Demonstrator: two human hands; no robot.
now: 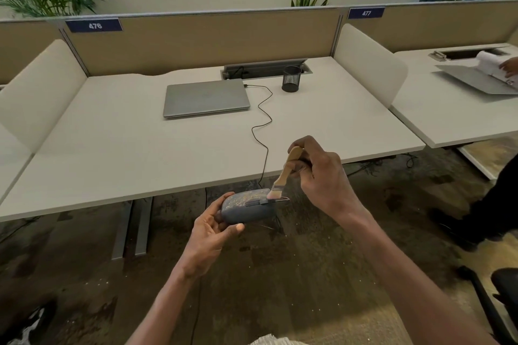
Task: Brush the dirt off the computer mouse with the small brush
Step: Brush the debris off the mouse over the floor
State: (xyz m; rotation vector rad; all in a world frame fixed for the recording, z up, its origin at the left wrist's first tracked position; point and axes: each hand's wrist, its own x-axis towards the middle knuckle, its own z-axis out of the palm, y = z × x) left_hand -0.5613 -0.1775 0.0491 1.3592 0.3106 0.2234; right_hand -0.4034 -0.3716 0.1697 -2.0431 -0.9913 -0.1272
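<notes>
White office table (117, 148) with beige partitions lies beyond both of your grips. Your left grip (214, 228) curls round the rear of the dark mouse (246, 206), holding it in the air off the table's near edge, over the floor; yellowish dirt speckles its top. Your right grip (316, 171) pinches the wooden handle of the small brush (286, 169), bristles touching the mouse's front end. Past the right grip, the mouse cable (262, 120) runs to a closed laptop (206, 98), beside a mesh pen cup (291, 78).
</notes>
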